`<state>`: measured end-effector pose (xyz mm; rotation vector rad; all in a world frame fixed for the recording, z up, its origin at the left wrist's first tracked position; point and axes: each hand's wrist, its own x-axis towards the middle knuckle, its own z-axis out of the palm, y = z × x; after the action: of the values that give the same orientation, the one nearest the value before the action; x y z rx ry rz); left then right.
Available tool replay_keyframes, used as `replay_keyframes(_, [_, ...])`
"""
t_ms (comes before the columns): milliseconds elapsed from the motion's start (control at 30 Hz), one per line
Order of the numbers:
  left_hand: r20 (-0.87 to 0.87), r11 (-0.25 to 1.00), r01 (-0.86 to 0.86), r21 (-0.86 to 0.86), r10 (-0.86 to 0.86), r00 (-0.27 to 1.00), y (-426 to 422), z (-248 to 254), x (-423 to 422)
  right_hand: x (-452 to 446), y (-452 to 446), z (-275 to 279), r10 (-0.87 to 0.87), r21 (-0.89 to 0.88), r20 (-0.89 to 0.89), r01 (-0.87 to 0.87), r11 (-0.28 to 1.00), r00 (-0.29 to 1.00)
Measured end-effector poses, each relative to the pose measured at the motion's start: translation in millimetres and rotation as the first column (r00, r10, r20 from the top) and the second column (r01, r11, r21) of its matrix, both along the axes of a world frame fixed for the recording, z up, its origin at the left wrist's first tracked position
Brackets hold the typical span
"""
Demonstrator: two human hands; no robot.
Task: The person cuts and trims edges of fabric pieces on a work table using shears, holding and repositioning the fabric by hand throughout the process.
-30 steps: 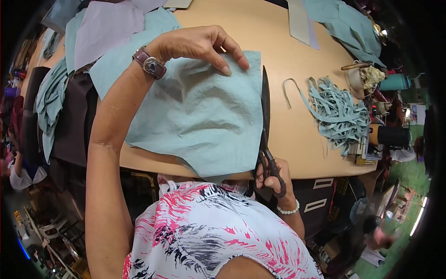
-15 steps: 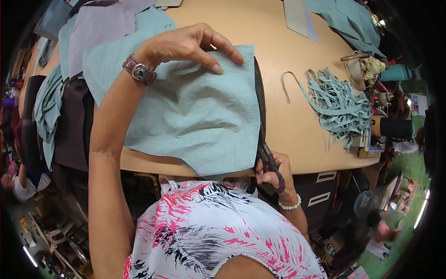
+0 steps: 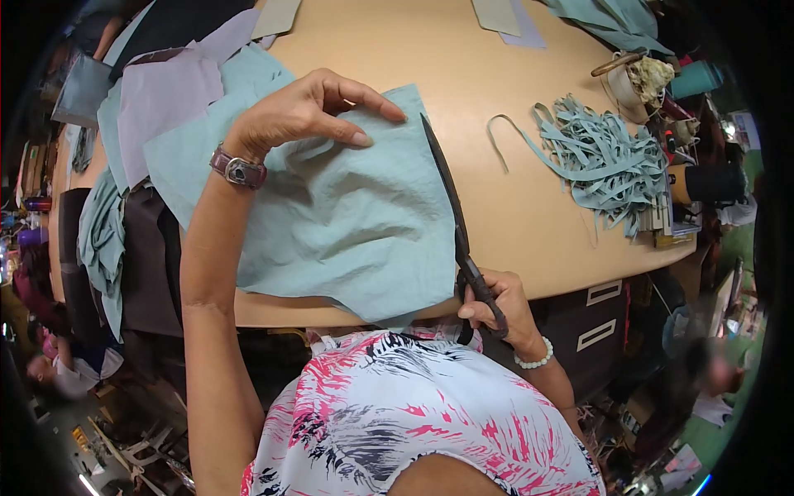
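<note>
A light teal piece of cloth (image 3: 356, 223), wrinkled in the middle, lies on the table in front of me. My left hand (image 3: 318, 112) reaches over its upper part, thumb and index finger apart, their tips touching the cloth near the top corner. Long dark scissors (image 3: 453, 207) run along the cloth's right edge, the tip pointing away from me near that corner. My right hand (image 3: 504, 306) is closed around the scissors' handles at the table's near edge. Whether the lower blade lies under the cloth is hidden.
Thin teal fabric strips (image 3: 604, 165) are heaped at the right. Behind them stand a cone of teal thread (image 3: 695, 79) and a dark spool (image 3: 715, 183). Lavender cloth (image 3: 169, 103) and more teal fabric lie at the left. Flat pale pieces (image 3: 499, 15) sit at the far edge.
The scissors' long blade, earlier mostly behind the cloth's right edge, now shows along it up to the corner. My left hand still touches the cloth. The whole view has shifted slightly.
</note>
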<state>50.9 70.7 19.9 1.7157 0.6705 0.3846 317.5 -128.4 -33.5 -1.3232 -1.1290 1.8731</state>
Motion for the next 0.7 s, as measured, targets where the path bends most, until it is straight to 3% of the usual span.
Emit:
replay_keyframes(167, [0.022, 0.996, -0.019, -0.088, 0.021, 1.0, -1, -2, 0, -1, -1, -1, -0.008, -0.037, 0.057, 0.01, 0.999, 0.998])
replay_keyframes(367, [0.024, 0.99, -0.02, -0.142, 0.024, 0.999, -3, -4, -2, 0, 4, -5, 0.02, 0.141, -0.03, -0.016, 0.99, 0.999])
replay_keyframes(700, [0.05, 0.981, 0.038, -0.192, -0.029, 0.998, -14, -1, 6, -11, 14, -1, -0.019, 0.118, -0.048, 0.024, 0.993, 0.999])
